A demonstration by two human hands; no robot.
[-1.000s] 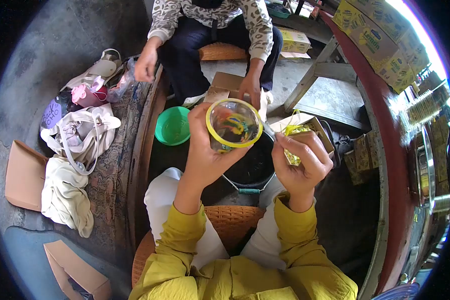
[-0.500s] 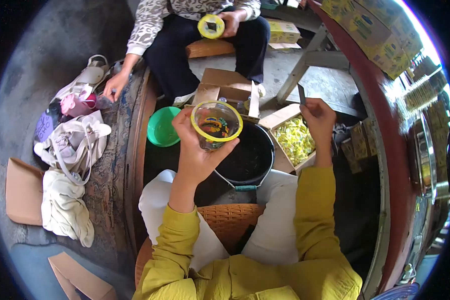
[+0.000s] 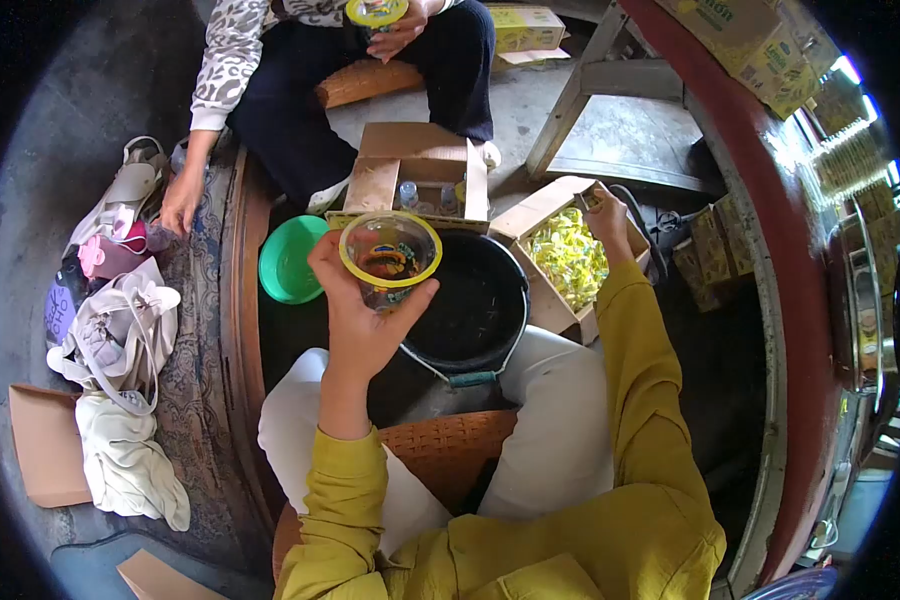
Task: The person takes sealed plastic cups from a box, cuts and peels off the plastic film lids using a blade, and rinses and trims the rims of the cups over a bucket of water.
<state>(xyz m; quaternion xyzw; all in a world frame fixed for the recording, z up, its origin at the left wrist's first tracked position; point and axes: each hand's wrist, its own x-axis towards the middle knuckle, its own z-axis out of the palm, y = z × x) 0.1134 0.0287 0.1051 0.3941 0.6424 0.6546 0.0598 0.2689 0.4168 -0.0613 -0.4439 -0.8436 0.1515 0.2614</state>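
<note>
Head view shows the left hand [image 3: 355, 315] wrapped around a yellow-rimmed cup [image 3: 392, 258], its mouth turned up toward the camera, held in the air near the left edge of the black bucket [image 3: 492, 335]. That grip suits the work: fingers and thumb sit on the wall, leaving most of the rim clear. Keep the hold light, since the wall looks thin and would probably buckle under a hard squeeze. The right hand [image 3: 610, 218] is at the carton [image 3: 528, 212] of yellow strips [image 3: 568, 258], its grip narrowed on a small dark item; I cannot tell what it is. Best to keep those fingers clear of the carton's walls while the left holds the cup steady.
</note>
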